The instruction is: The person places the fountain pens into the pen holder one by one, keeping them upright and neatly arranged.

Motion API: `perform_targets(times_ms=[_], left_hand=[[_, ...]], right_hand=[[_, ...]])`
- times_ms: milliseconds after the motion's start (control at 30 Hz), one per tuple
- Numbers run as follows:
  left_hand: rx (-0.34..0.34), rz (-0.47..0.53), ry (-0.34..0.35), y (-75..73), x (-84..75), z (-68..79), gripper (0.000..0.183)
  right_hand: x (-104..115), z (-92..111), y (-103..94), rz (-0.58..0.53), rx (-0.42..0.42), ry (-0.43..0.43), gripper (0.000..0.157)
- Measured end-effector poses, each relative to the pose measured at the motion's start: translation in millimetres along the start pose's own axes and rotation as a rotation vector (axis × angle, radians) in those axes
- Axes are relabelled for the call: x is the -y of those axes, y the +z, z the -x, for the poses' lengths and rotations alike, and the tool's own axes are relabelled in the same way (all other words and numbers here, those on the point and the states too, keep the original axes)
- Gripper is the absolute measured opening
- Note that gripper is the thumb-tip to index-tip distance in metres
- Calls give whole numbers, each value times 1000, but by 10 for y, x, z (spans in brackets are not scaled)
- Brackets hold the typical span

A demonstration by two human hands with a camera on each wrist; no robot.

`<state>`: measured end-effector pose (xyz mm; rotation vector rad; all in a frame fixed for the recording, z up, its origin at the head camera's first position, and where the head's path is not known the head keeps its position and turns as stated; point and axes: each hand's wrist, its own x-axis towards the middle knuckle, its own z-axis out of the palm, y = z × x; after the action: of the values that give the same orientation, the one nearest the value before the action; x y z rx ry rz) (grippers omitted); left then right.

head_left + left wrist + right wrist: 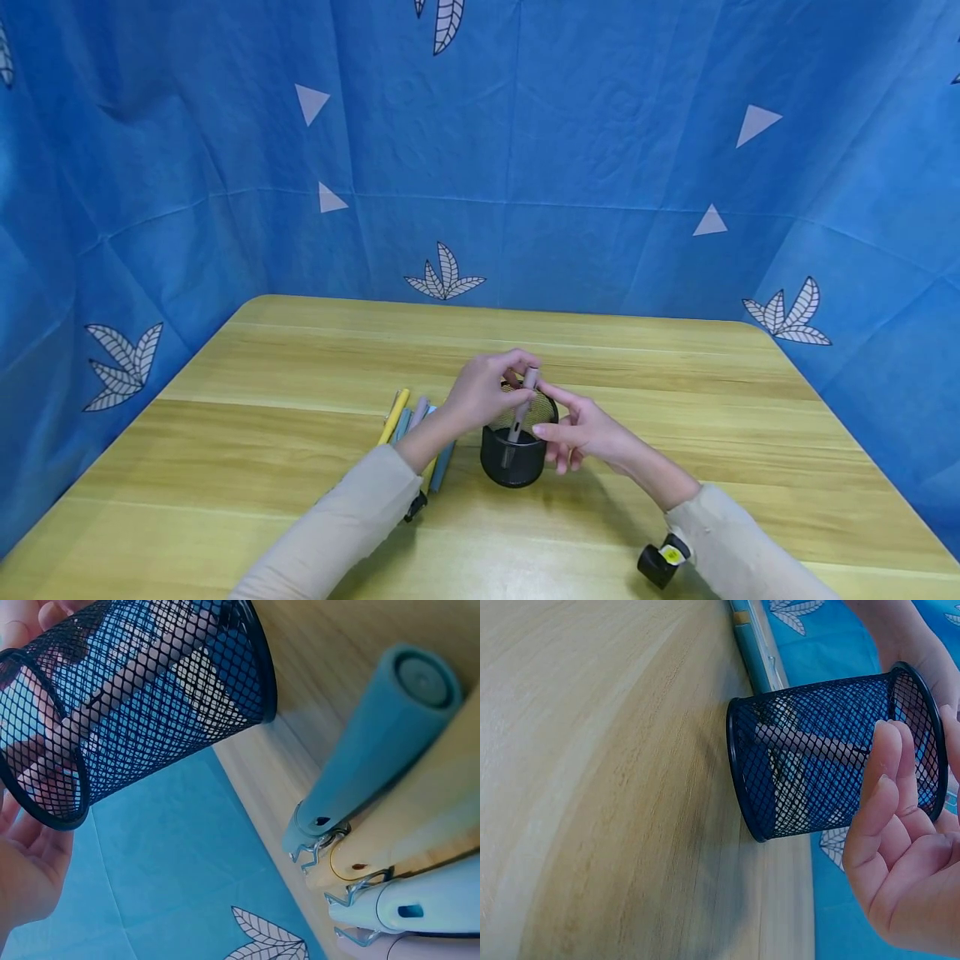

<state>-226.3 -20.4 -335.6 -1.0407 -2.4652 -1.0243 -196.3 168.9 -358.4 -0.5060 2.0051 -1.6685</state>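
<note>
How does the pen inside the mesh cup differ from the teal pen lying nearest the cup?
Color: the cup pen is greyish mauve; the teal pen is blue-green.
Pose: the cup pen stands tilted in the mesh cup; the teal pen lies on the table.
Contact: the left hand pinches the cup pen; neither hand holds the teal pen.
Both are slim and straight.

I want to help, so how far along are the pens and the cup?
Done: the black mesh pen holder stands upright on the table.
In hand: the left hand pinches a mauve pen, its lower end inside the holder; the right hand is beside the holder. That's the only pen visible in there.
Probably left: a yellow pen, a teal pen and others lying outside.
</note>
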Motion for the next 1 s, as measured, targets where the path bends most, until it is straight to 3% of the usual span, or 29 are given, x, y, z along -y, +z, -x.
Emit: perform_targets(times_ms=[133,467,1000], left_hand=[[-30,-84,13,1,6,5,26],[-33,-101,-9,7,44,9,27],[32,4,-67,0,96,49,32]], right_hand=[[-6,1,2,6,0,-3,77],[-13,7,-13,16,-4,4,77],[-26,3,-3,2,0,-10,73]])
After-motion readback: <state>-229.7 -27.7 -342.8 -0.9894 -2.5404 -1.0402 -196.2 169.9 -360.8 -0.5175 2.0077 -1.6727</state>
